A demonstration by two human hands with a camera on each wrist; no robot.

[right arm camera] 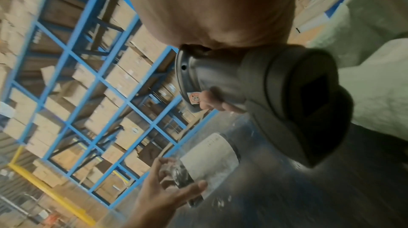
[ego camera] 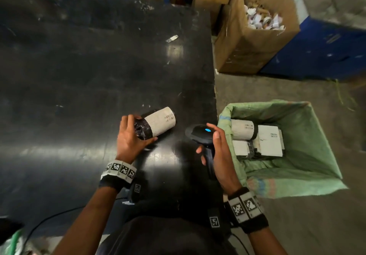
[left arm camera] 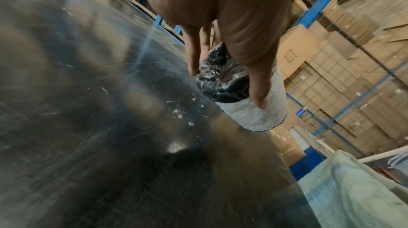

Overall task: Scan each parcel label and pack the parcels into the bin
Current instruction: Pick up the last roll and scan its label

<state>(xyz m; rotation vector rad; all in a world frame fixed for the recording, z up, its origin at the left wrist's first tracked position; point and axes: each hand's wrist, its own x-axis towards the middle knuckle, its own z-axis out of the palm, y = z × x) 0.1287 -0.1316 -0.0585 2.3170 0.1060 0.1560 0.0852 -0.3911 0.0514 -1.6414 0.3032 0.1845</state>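
Your left hand (ego camera: 132,135) is on the dark plastic end of the parcel (ego camera: 156,124), which lies on its side on the table (ego camera: 79,66). Fingers curl over the far side and the thumb runs along the near side, so it's a loose wrap rather than a tight squeeze. The left wrist view shows the same: thumb along the white label, fingers down beside the wrap. The label (ego camera: 161,122) faces up, with its barcode print toward the far end.

Just right of the parcel, your right hand (ego camera: 216,153) is closed round the handle of the scanner (ego camera: 200,133); its blue light is on. In the right wrist view the scanner window points roughly down toward the parcel, not squarely at the barcode as far as I can tell.

Further right, past the table edge, the bin (ego camera: 309,135), lined with a green sack, already holds several labelled parcels (ego camera: 257,137).

Step in hand: the scan of this parcel, judging by the lit scanner and the parcel not yet in the bin. Whether it has read, I cannot tell.

Next move calls for: keep the parcel from rolling, aim the window at the barcode lines and pull the trigger. Then carry the parcel right, over the table edge, into free space in the bin.
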